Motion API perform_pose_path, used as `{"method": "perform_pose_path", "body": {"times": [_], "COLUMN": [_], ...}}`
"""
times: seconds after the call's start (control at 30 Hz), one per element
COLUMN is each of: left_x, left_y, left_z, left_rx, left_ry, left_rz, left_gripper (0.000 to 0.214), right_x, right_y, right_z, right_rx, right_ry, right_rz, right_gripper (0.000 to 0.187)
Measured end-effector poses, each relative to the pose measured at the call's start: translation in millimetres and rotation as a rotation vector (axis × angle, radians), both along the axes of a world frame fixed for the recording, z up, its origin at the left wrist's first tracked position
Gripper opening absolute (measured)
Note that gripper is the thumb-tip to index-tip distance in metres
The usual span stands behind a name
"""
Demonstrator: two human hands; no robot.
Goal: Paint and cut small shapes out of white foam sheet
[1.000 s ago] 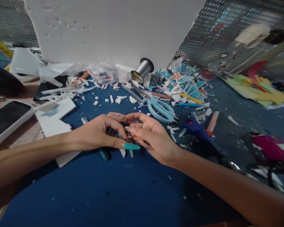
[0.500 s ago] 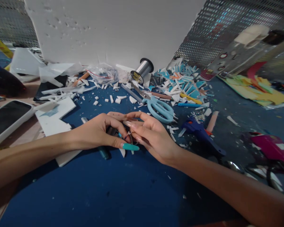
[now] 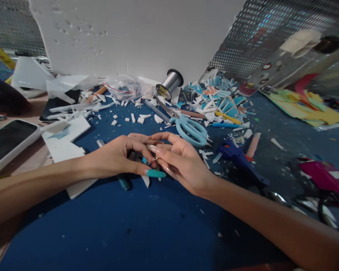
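Head view shows a tiny, shiny, pale metallic-looking piece (image 3: 154,159), mostly hidden, its exact shape unclear. It sits between the fingertips of the left hand (image 3: 118,156) and the right hand (image 3: 186,165), both grips pinched around it, over the dark blue, flat counter (image 3: 147,229).

blue table (image 3: 147,226) with scissors (image 3: 182,124), scraps (image 3: 224,98)

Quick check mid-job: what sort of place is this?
Probably a craft or model-making workbench. Light-blue scissors and a spool of what looks like wire lie by heaped cut scraps; what seems a dark-blue glue gun lies nearer, to the right.
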State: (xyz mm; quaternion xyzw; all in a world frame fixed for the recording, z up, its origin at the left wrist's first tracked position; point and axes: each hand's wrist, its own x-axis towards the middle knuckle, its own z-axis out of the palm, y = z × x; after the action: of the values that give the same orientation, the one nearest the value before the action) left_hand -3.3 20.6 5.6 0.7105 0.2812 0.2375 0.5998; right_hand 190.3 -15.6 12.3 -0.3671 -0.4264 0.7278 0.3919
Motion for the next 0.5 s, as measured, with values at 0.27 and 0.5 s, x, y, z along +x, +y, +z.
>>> {"method": "perform_pose_path", "body": {"times": [0.27,0.5], "left_x": [0.4,1.1], "left_y": [-0.3,-0.1], "left_z": [4.2,2.4], "left_rx": [-0.008,-0.042], "left_ry": [0.025,0.009], "left_rz": [0.008,-0.003], "left_gripper": [0.011,0.01], "right_x": [-1.2,0.3], "right_y": [-2.8,-3.7], "right_z": [0.4,-0.9], "right_rx": [0.021,0.001], "right_ry": [0.027,0.017], "right_rz": [0.042,0.064], "right_gripper": [0.012,0.015]}}
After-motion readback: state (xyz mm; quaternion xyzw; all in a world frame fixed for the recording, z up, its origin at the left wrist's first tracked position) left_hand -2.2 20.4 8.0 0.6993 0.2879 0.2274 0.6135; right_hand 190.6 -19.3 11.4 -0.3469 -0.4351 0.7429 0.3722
